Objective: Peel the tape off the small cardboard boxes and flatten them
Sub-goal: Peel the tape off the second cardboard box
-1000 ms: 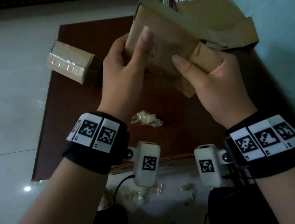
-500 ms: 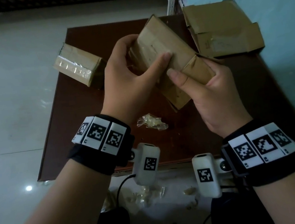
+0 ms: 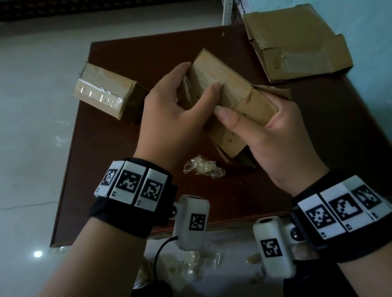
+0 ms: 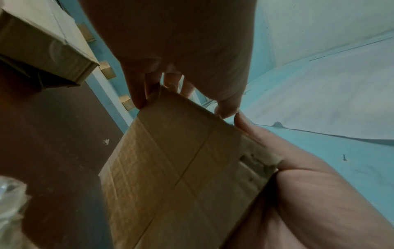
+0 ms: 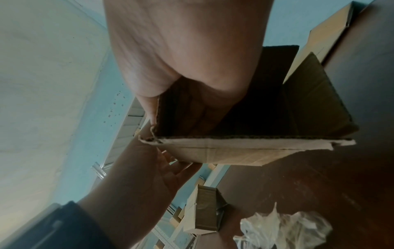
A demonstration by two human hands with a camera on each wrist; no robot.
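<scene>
Small cardboard box (image 3: 229,96) — held above the brown table (image 3: 341,124), long axis running diagonally, far end up-left, near open end down-right. Left hand (image 3: 170,111) grips the far end, thumb across the top face. Right hand (image 3: 273,135) grips the near end, fingers inside the opening. Taped box (image 3: 105,93) — lying far-left on the table.

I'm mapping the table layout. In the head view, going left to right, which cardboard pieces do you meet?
taped box → box held by left hand and right hand → flattened box
</scene>
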